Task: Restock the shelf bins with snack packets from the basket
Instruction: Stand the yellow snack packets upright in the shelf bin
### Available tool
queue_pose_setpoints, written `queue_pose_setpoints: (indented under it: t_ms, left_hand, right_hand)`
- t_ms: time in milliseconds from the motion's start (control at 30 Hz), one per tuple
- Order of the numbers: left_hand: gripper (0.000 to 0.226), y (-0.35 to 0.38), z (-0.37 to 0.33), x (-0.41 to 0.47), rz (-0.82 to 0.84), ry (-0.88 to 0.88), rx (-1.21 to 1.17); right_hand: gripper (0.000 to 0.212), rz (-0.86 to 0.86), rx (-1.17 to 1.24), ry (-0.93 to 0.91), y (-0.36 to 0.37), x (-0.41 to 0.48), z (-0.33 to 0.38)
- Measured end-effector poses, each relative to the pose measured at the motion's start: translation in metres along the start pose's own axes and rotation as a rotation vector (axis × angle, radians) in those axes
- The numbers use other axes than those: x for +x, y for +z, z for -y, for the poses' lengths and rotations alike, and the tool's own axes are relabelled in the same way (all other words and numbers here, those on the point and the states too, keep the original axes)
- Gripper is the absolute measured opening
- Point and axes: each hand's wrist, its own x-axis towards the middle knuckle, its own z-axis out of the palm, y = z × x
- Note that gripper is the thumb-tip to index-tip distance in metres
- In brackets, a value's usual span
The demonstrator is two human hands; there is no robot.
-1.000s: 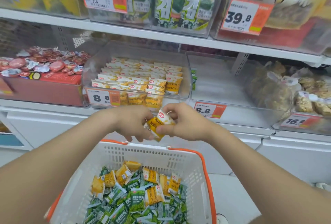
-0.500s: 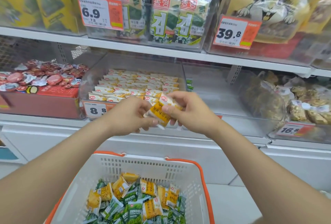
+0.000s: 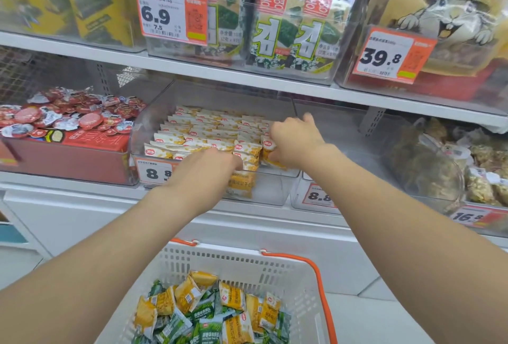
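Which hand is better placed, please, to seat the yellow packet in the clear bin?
Right. The right hand grips the yellow packet at the open right end of the clear bin; the left hand is farther left.

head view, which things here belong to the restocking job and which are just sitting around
In the job: left hand, right hand, yellow packet it holds, clear bin, basket of packets.
Just there: red sweets box, seaweed packs, bagged snacks at right, price tags.
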Motion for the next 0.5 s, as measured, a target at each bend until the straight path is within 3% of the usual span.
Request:
queue_pose_setpoints:
  t_ms: [200, 267, 500]
  left_hand:
    - [0.033, 0.000, 0.002, 0.011, -0.011, -0.018, -0.067]
    - [0.028, 0.001, 0.001, 0.013, -0.017, -0.027, -0.078]
    - [0.020, 0.004, 0.002, 0.016, -0.051, -0.026, -0.086]
  right_hand:
    - [0.026, 0.234, -0.144, -0.018, 0.013, 0.030, 0.013]
    - [0.022, 0.181, -0.152, -0.011, 0.019, 0.036, 0.013]
    - [0.040, 0.086, -0.061, 0.082, 0.024, 0.050, 0.014]
